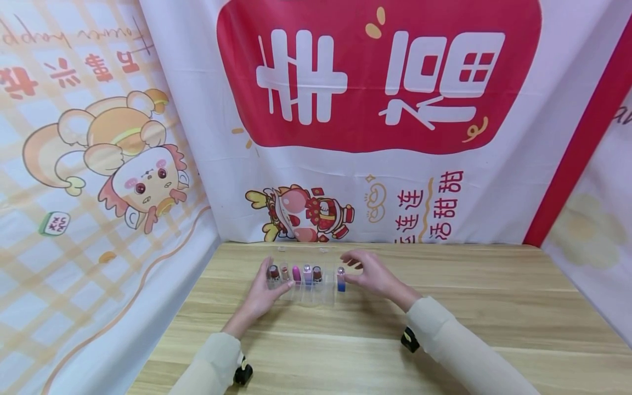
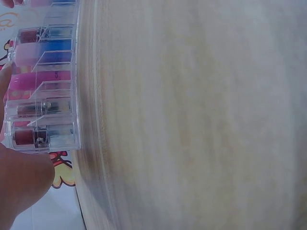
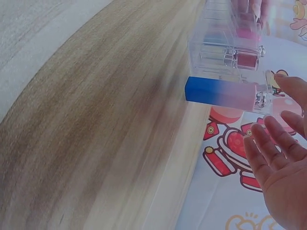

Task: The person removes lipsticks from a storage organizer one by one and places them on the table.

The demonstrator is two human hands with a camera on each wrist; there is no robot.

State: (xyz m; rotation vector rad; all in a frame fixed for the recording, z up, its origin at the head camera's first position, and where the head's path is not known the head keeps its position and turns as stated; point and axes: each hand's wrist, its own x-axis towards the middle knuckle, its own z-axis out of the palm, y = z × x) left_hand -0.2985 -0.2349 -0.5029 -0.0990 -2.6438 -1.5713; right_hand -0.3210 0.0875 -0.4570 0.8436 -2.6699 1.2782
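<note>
A clear plastic lipstick organizer [image 1: 310,296] stands near the table's far edge, holding several upright lipsticks in its slots. Among them are a magenta lipstick [image 2: 41,80], a pink-and-blue lipstick [image 2: 43,53] and dark-capped ones. My left hand [image 1: 263,291] grips the organizer's left end, its thumb across the front. Just beyond the right end, another pink-to-blue lipstick [image 3: 220,93] stands upright. Beside it is my right hand [image 1: 372,274], fingers spread apart in the right wrist view and thumb close to the lipstick's top; whether they touch cannot be told.
The wood-grain table [image 1: 316,351] spreads in front of the organizer and to both sides. A printed white-and-red cloth [image 1: 375,120] hangs upright behind its far edge. Another printed cloth [image 1: 99,263] closes off the left side.
</note>
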